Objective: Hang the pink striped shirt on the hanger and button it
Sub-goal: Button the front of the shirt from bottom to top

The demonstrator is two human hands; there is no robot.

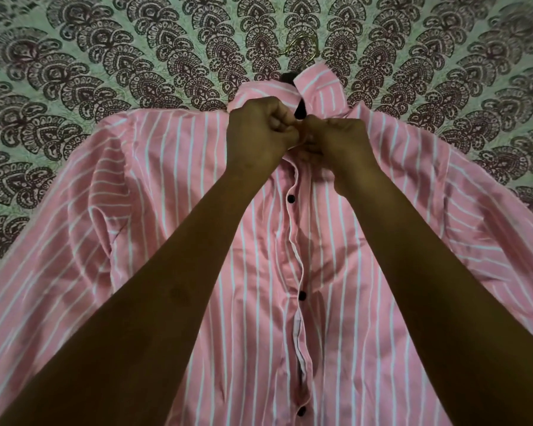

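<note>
Fastening the top of a pink striped shirt [197, 241] laid front-up across a patterned bedspread [74, 72], collar toward the far edge and hem running off the near edge. Left hand [259, 133] curled into a pinch on the left side of the placket just below the collar [290, 87]; right hand [339, 139] curled on the opposite side, knuckles of both nearly touching. Gold hanger hook [302, 47] poking out beyond the collar, dark hanger neck showing in the collar gap, so the hanging step judged done and buttoning judged under way near the top.

Fabric thin, soft and light by the look of its wrinkles: likely to slump and shift rather than hold shape, best taken by the stiffer placket edge close to each button and hole, 1 side per hand. 3 dark buttons [290, 198] visible down the front edge, well apart.

Button being worked hidden between the fingers; impossible to say whether through its hole. Lower buttons hard to judge as closed or merely overlapped. Hanger shoulders covered by cloth. Sleeve ends and hem cut off by the frame; dim light.
</note>
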